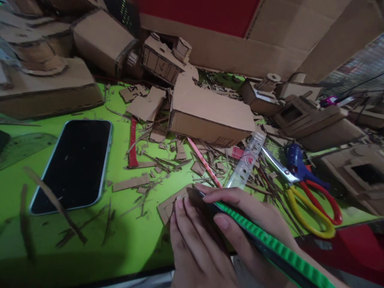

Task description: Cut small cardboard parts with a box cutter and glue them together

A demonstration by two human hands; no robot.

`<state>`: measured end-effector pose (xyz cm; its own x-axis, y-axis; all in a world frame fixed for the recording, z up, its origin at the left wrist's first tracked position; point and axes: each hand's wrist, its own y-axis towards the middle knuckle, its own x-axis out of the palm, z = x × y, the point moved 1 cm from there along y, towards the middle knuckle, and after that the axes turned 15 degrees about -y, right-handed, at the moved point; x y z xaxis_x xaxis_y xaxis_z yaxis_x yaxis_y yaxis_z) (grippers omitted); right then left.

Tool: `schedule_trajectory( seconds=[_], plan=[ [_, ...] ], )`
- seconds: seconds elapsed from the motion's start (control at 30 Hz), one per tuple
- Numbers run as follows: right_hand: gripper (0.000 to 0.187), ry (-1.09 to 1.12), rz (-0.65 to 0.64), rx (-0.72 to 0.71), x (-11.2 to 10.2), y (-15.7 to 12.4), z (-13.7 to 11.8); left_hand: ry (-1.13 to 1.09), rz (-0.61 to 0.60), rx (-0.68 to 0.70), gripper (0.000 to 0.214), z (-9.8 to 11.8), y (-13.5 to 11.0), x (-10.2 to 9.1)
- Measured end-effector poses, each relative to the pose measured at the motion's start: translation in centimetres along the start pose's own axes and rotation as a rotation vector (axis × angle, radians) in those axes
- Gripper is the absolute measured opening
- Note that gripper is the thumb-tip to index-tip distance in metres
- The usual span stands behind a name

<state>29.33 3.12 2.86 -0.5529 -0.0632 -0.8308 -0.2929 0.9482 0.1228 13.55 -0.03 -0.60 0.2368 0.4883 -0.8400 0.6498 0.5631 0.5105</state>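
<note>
My left hand (199, 248) lies with its fingers stretched out over a small flat piece of cardboard (166, 209), pressing it against the green table. Most of that piece is hidden under the fingers. My right hand (261, 228) is closed round a green and black utility knife (267, 236) with a ribbed grip. Its dark tip points to the cardboard's upper edge, just beside my left fingertips. Whether the blade touches the cardboard, I cannot tell. Beyond the hands lie a pink pencil (205, 163) and a clear ruler (247, 160).
Scissors (312, 204) with red and yellow handles lie at right beside a blue glue gun (295, 160). A black-screened phone (76, 164) lies at left. A cardboard box (210, 108) stands behind many scraps (130, 183). Other cardboard models (105, 40) line the back.
</note>
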Motion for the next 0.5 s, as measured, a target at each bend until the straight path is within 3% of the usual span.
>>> schedule_trajectory(
  seconds=[0.5],
  plan=[
    [0.024,-0.027,0.022,0.009,0.0,0.06,-0.15,0.013,0.004,-0.017,0.034,0.2,-0.21,0.3]
  ],
)
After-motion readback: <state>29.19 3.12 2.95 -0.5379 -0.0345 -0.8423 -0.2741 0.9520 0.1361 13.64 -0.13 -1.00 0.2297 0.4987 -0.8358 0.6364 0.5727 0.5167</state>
